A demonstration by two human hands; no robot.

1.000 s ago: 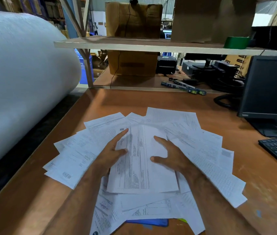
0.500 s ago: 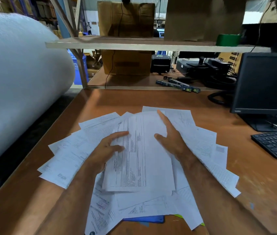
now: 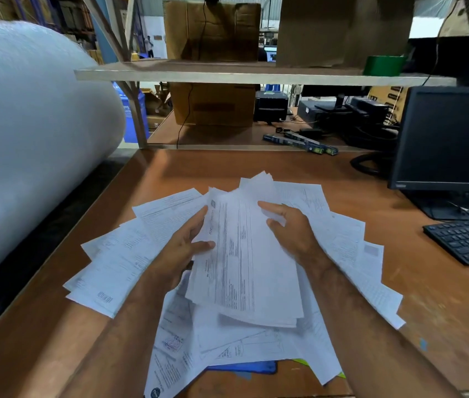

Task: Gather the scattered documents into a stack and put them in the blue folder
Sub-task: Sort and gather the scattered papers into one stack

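Note:
Several white printed documents [image 3: 118, 268] lie fanned out over the brown table [image 3: 442, 305]. A small bundle of sheets [image 3: 244, 262] sits lifted in the middle of the pile. My left hand [image 3: 181, 248] grips its left edge, thumb on top. My right hand [image 3: 293, 234] holds its right edge, fingers curled round the upper sheets. The blue folder [image 3: 250, 366] lies under the papers near the front edge; only a strip of it shows, with a yellow-green edge [image 3: 302, 361] beside it.
A huge white roll [image 3: 26, 145] fills the left side. On the right stand a black monitor [image 3: 451, 139] and a keyboard [image 3: 465, 239]. A shelf board [image 3: 227, 74] with cardboard boxes hangs over the table's far end, cables and devices beneath it.
Both hands have closed in on the middle sheets and raised them as a bundle off the pile; before they lay flat on the papers. The right hand reached farther up, then drew back.

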